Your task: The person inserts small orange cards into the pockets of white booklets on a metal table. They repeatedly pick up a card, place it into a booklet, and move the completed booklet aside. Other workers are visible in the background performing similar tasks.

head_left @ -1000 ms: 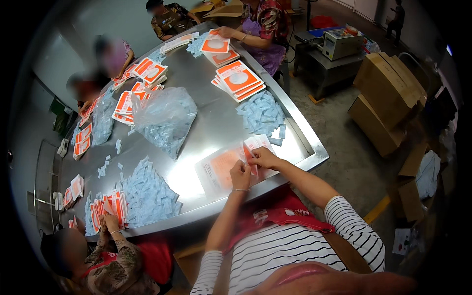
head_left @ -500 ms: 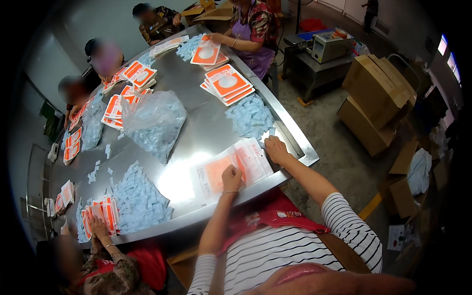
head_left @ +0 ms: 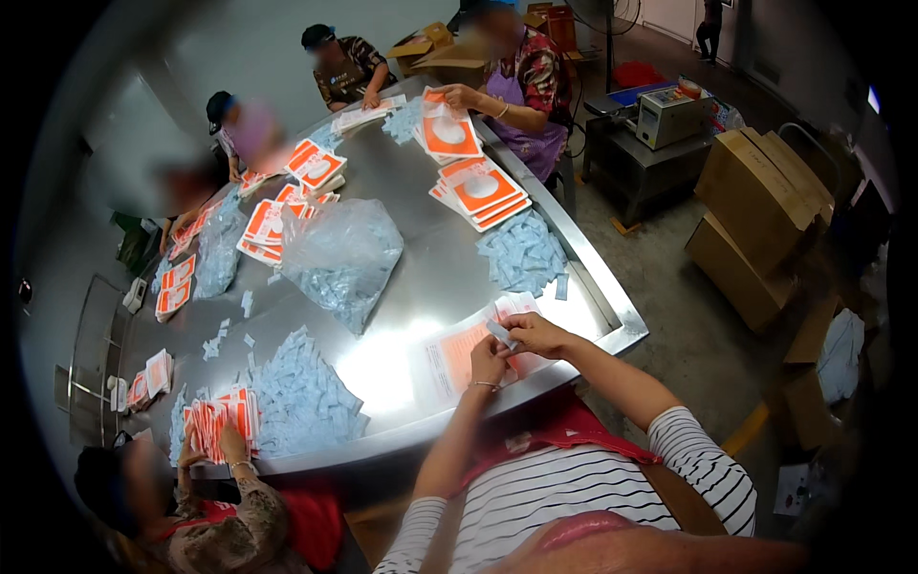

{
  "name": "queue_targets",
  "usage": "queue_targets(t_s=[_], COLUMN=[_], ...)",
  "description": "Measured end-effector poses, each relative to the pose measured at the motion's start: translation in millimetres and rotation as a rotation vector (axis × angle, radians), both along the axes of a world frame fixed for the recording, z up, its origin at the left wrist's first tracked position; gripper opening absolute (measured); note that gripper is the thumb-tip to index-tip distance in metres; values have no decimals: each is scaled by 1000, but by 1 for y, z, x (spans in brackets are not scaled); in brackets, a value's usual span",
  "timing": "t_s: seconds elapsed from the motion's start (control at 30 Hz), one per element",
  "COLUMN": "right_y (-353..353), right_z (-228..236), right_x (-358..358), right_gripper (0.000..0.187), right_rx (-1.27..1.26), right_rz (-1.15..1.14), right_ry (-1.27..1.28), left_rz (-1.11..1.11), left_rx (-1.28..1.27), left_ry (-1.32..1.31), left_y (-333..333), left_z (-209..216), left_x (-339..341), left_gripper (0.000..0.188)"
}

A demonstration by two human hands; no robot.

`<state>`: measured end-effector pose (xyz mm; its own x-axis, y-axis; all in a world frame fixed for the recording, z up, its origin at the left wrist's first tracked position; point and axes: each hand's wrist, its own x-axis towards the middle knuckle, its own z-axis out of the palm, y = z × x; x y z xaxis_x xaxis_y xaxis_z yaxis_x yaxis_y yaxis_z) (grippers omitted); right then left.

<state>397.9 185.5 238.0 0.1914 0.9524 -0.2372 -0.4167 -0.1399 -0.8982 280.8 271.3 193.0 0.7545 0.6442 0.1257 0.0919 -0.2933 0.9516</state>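
Note:
Over the near edge of the steel table (head_left: 421, 277), my two hands are close together above flat plastic pouches (head_left: 442, 368) with orange print. Between the fingers and thumb of my right hand (head_left: 537, 335) is a small pale blue sachet (head_left: 501, 334). My left hand (head_left: 488, 364) is closed at the edge of the top pouch, just below the sachet; its fingertips are partly hidden. Beyond my right hand lies a heap of pale blue sachets (head_left: 521, 253), with a stack of orange and white pouches (head_left: 481, 191) behind it.
A large clear bag of sachets (head_left: 349, 263) rests mid-table. To the left are another sachet heap (head_left: 306, 397) and a co-worker's hands (head_left: 229, 440) on orange pouches. Other people work along the far sides. Cardboard boxes (head_left: 755, 215) stand on the floor at right.
My right hand has come from the sachet heap to my left hand, now with a sachet in its fingers. The view has shifted, and the co-worker at left has spread their hands.

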Motion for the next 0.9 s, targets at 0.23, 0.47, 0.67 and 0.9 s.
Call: queue_targets(t_s=[0.23,0.47,0.67,0.9], right_y=[-2,12,34,64], right_z=[-8,14,-17,23], right_x=[-9,-30,1,-17], right_gripper=[23,24,14,19], right_rx=[-80,-65,-239,-281], right_rz=[-226,-70,125,17], right_ry=[-635,-448,-485,91], left_rz=[200,291,176,208], left_rx=[-11,187,175,171], left_ry=[-89,1,31,-223], left_y=[0,6,11,-5], left_z=[-21,13,37,62], left_x=[7,-11,-16,-25], left_gripper=[20,17,18,12])
